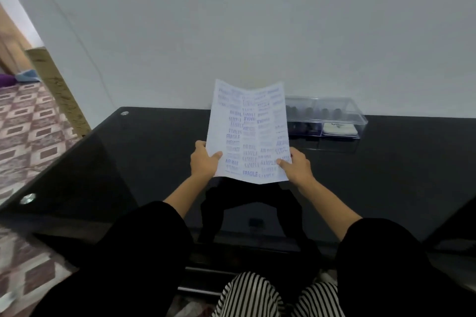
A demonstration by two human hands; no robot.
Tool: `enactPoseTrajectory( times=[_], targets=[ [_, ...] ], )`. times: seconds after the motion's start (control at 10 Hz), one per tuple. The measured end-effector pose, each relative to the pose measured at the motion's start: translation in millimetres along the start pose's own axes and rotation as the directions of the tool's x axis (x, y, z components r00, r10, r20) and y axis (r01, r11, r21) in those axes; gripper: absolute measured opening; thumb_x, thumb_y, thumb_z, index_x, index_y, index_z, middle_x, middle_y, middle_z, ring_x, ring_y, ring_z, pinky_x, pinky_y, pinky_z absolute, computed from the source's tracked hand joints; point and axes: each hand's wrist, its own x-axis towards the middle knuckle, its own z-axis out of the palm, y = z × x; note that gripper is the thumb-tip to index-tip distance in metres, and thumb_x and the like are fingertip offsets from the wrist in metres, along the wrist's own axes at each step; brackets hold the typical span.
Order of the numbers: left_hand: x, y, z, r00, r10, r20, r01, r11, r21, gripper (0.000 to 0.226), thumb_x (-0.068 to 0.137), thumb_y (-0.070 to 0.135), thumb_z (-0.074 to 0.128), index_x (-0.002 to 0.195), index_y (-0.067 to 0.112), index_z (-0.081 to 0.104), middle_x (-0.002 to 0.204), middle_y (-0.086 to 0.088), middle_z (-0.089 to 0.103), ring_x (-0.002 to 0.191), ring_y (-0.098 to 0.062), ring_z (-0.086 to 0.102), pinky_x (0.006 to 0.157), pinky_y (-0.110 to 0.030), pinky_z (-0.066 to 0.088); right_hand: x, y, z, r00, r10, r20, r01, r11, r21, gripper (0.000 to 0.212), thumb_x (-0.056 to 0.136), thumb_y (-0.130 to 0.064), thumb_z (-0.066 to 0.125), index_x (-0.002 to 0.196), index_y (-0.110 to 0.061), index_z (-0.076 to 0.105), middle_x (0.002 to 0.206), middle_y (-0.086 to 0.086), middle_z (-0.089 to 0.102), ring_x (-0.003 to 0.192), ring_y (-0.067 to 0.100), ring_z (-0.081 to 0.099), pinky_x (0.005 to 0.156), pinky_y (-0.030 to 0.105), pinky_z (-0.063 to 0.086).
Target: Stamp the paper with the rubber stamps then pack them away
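A white sheet of paper [249, 131] covered with several blue and purple stamp marks is held up above the black glass table [128, 162], creased down its middle. My left hand [204, 162] grips its lower left edge, thumb on the front. My right hand [296, 166] grips the lower right edge the same way. Behind the paper to the right stands a clear plastic box [327, 117] with its lid closed; dark rubber stamps [324, 112] and a white ink pad [340, 128] lie inside.
The table stands against a plain white wall [257, 20]. Its left edge has round metal fittings [27, 198]. A patterned tiled floor [28, 123] lies to the left. My striped trouser legs [257, 296] show under the near edge.
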Motion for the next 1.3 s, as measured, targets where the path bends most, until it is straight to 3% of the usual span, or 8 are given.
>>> enactPoseTrajectory(
  times=[0.2,0.4,0.5,0.6,0.7,0.9,1.1,1.3],
  targets=[
    [50,-6,15,1.000,-0.027,0.003,0.027,0.990,0.140,0.040,0.087,0.013,0.063,0.122,0.002,0.045,0.126,-0.016,0.055,0.112,-0.030,0.055,0.082,-0.032,0.042,47,9,12,0.991,0.099,0.092,-0.095,0.994,-0.044,0.032,0.091,-0.007,0.056,0.123,-0.005,0.056,0.128,0.012,0.058,0.113,0.027,0.056,0.086,0.028,0.045],
    [77,-9,48,0.999,-0.030,0.043,0.022,0.985,0.171,0.041,0.087,0.013,0.063,0.123,0.002,0.046,0.127,-0.015,0.054,0.114,-0.030,0.054,0.087,-0.033,0.043,78,25,12,0.993,0.116,0.027,-0.110,0.979,-0.171,0.029,0.091,-0.012,0.056,0.119,-0.006,0.055,0.124,0.011,0.060,0.108,0.027,0.059,0.088,0.038,0.051],
    [88,-9,60,0.999,-0.025,0.046,0.018,0.987,0.158,0.040,0.088,0.012,0.061,0.124,0.003,0.047,0.127,-0.014,0.054,0.114,-0.029,0.054,0.082,-0.030,0.040,88,28,10,0.999,0.036,-0.022,-0.041,0.932,-0.360,0.036,0.090,-0.020,0.057,0.124,-0.010,0.049,0.122,0.007,0.060,0.105,0.025,0.059,0.075,0.031,0.046],
    [98,-10,66,0.999,-0.010,0.051,0.002,0.987,0.158,0.039,0.088,0.009,0.060,0.125,0.002,0.048,0.127,-0.014,0.055,0.114,-0.028,0.054,0.081,-0.028,0.040,95,32,9,0.996,-0.051,-0.068,0.011,0.870,-0.493,0.055,0.088,-0.026,0.061,0.136,-0.011,0.038,0.128,0.010,0.052,0.115,0.026,0.051,0.080,0.034,0.045],
    [101,-13,67,0.999,0.024,0.045,-0.034,0.975,0.218,0.040,0.088,0.007,0.059,0.127,0.002,0.049,0.127,-0.015,0.056,0.115,-0.030,0.055,0.081,-0.027,0.040,94,37,10,0.991,-0.125,-0.041,0.078,0.810,-0.581,0.056,0.088,-0.032,0.060,0.136,-0.015,0.037,0.126,0.010,0.042,0.116,0.025,0.044,0.076,0.031,0.041],
    [102,-16,65,0.993,0.111,0.038,-0.117,0.934,0.336,0.052,0.089,0.010,0.060,0.136,0.004,0.039,0.134,-0.017,0.043,0.121,-0.031,0.048,0.093,-0.034,0.042,89,41,19,0.980,-0.192,-0.046,0.119,0.758,-0.642,0.043,0.090,-0.037,0.053,0.125,-0.013,0.046,0.117,0.008,0.042,0.109,0.022,0.042,0.066,0.027,0.036],
    [102,-17,61,0.992,0.096,0.080,-0.118,0.932,0.343,0.041,0.088,0.013,0.061,0.126,0.003,0.048,0.127,-0.018,0.043,0.110,-0.028,0.050,0.083,-0.025,0.036,89,39,21,0.982,-0.173,-0.071,0.080,0.732,-0.677,0.042,0.091,-0.038,0.051,0.123,-0.011,0.046,0.118,0.008,0.042,0.110,0.021,0.041,0.065,0.027,0.036],
    [97,-11,58,0.992,0.093,0.083,-0.120,0.903,0.413,0.044,0.086,0.015,0.063,0.126,0.007,0.045,0.133,-0.014,0.035,0.121,-0.029,0.040,0.098,-0.037,0.038,89,37,20,0.989,-0.139,-0.057,0.068,0.751,-0.657,0.045,0.091,-0.035,0.052,0.127,-0.011,0.043,0.123,0.010,0.041,0.114,0.024,0.040,0.068,0.027,0.036]
  ],
)
